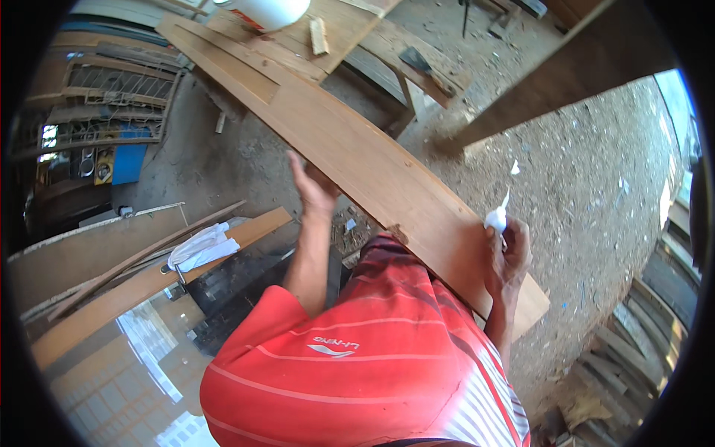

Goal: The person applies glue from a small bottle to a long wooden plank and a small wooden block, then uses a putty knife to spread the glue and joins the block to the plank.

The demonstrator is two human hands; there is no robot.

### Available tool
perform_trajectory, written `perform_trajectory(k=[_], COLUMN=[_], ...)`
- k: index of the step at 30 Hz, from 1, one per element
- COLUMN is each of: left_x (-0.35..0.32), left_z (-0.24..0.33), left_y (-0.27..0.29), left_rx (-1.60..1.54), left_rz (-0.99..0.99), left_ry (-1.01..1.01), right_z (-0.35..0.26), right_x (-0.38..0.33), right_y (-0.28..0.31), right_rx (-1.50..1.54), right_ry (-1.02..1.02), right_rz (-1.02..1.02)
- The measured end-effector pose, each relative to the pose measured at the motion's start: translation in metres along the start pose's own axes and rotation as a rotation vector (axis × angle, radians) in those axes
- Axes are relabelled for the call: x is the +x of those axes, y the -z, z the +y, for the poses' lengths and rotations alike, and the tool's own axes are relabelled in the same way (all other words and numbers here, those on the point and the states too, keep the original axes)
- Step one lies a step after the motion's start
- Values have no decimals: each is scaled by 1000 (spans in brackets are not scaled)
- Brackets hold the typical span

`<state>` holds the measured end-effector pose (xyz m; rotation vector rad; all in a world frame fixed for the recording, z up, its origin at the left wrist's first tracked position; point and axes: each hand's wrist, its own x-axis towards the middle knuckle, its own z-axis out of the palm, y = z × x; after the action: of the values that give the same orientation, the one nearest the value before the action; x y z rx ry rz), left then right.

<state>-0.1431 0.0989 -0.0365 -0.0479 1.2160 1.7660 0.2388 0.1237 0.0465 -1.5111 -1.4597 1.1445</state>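
A long wooden board (350,141) slants across the view, from the workbench at upper left to beside my waist at lower right. My left hand (316,190) supports its near edge; the fingers go beneath and are partly hidden, while the thumb points up beside the edge. Over the board's lower right end, my right hand (509,257) is closed around a small white squeeze bottle (495,218), its thin nozzle pointing up. A recessed panel (238,68) shows near the board's far end.
On the wooden workbench (346,37) stand a white bucket (269,11) and a small wood block (319,36). A dark post (551,82) rises at the right. White cloth (199,247) lies on planks at left. Scrap timber (633,357) is piled at lower right.
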Motion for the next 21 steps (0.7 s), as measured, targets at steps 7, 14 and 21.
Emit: perform_trajectory(k=[7, 14, 21], left_x=[-13, -13, -17], left_z=[-7, 11, 17], left_y=[-26, -34, -47], left_rx=[-25, 114, 77], left_rz=[-128, -132, -174], left_ry=[-97, -62, -55], right_z=[7, 25, -18], right_x=[1, 14, 13], right_y=[-3, 5, 7], right_rx=[-31, -269, -193], right_ry=[22, 104, 130], right_rz=[-27, -67, -105])
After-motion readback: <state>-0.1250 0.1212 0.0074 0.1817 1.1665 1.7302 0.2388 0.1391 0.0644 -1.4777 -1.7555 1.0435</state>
